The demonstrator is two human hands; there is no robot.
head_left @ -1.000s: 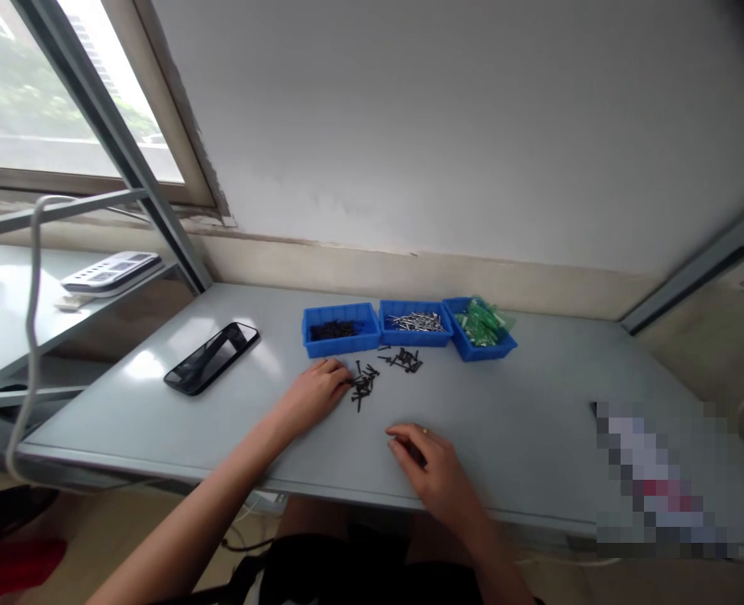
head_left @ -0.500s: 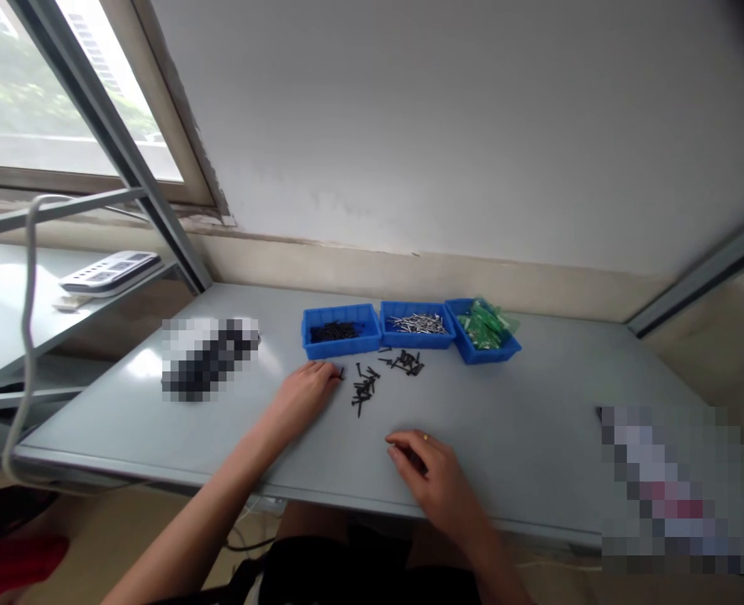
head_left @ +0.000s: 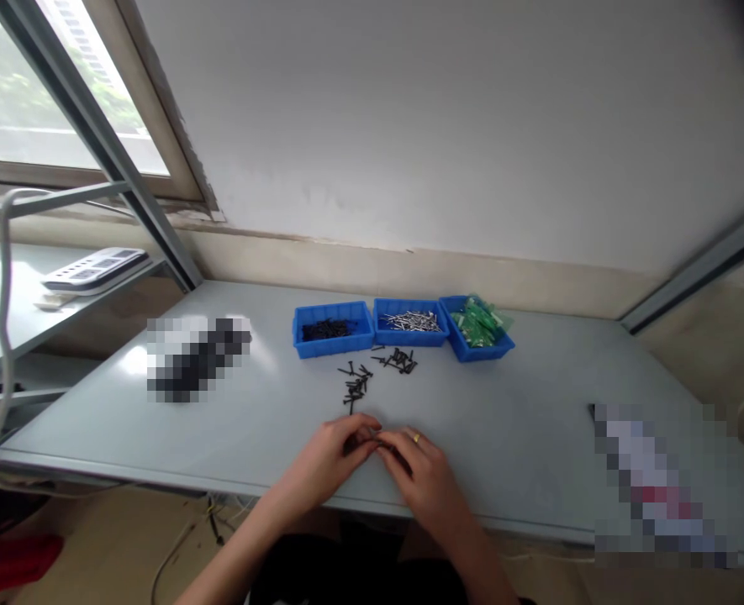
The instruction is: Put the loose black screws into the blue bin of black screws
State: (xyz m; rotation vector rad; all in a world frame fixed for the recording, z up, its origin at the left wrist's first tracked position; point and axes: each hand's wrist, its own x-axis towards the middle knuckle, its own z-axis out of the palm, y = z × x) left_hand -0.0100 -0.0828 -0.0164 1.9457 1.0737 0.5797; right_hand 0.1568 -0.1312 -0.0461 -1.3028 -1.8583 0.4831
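My left hand (head_left: 340, 454) and my right hand (head_left: 419, 466) meet near the table's front edge, fingertips touching. Both are closed in a pinch around something small and dark, mostly hidden by the fingers. Just beyond them lies a loose pile of dark screws (head_left: 356, 386), with a second pile of dark screws (head_left: 400, 361) to its right. Behind stand three blue bins in a row: the left bin (head_left: 334, 346) holds dark screws, the middle bin (head_left: 409, 339) silvery screws or nails, and the right bin (head_left: 482, 353) green plastic packets (head_left: 477, 321).
A blurred dark object (head_left: 198, 361) lies at the table's left, another blurred object (head_left: 655, 479) at its right. A white power strip (head_left: 97, 270) sits on the left shelf beside a grey metal post (head_left: 116, 168). The wall rises behind the bins.
My left hand has moved right and towards me from beside the left screw pile and now meets my right hand. The view has shifted slightly.
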